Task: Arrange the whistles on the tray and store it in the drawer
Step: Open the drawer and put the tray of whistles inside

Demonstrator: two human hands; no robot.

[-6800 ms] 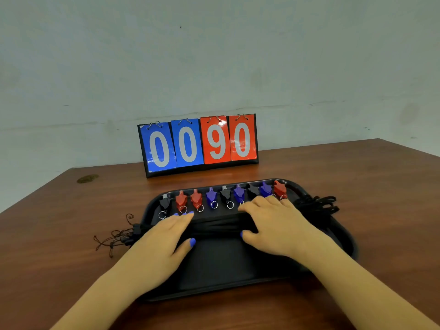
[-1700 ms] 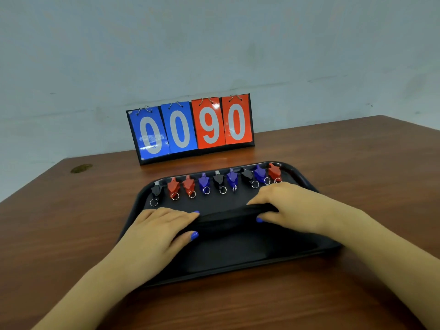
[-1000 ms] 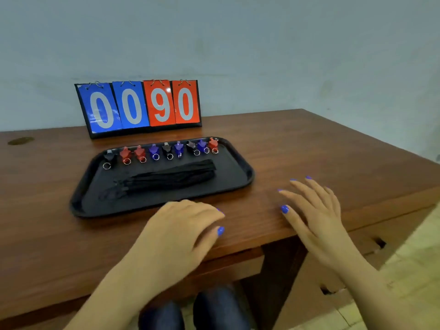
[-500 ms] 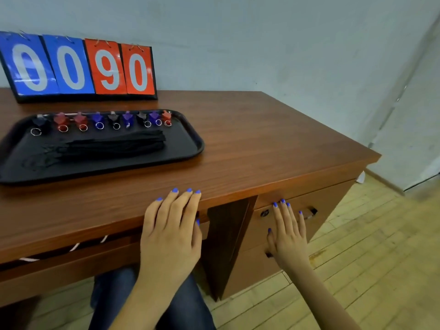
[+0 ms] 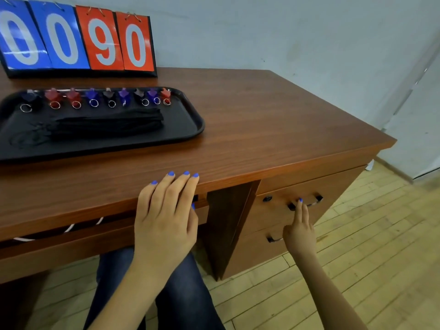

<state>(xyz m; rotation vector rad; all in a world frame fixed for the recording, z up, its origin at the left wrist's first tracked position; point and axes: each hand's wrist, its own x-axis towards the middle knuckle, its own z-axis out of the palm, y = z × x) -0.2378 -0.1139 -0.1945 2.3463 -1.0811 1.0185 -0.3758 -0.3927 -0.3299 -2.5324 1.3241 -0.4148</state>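
Up on the wooden desk (image 5: 262, 120), the black tray (image 5: 188, 125) holds a row of whistles (image 5: 95, 98) along its far edge and a bundle of black lanyards (image 5: 107, 123) in front of them. Meanwhile the left hand (image 5: 164, 217) lies flat with straight fingers on the desk's near edge, holding nothing. The right hand (image 5: 300, 229) reaches its extended fingers to the handle (image 5: 307, 202) of the top drawer (image 5: 297, 203), fingertips touching it; whether they hook it I cannot tell.
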